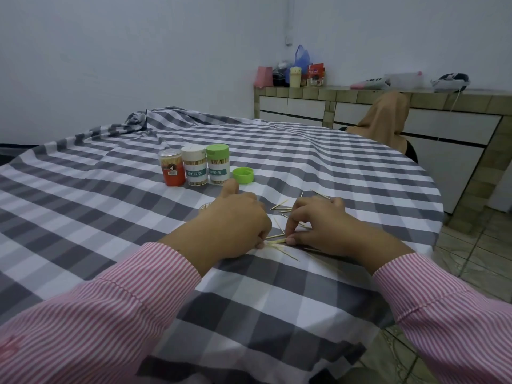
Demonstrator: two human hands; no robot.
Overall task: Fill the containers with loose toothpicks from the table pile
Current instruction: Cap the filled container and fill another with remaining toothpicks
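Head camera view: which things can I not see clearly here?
- Open container behind left hand: only a rim sliver shows.
- Thin wooden toothpicks: some hidden under both hands; right hand covers several.
- Red clear-lidded jar: label too small to read.

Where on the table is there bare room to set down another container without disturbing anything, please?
The cloth left of the red jar is bare, and so is the near stretch between the two sleeves. The far side behind the white-capped jar and green-capped jar is open but rumpled. It is crowded around the loose green cap, the left hand, the right hand and the toothpicks.
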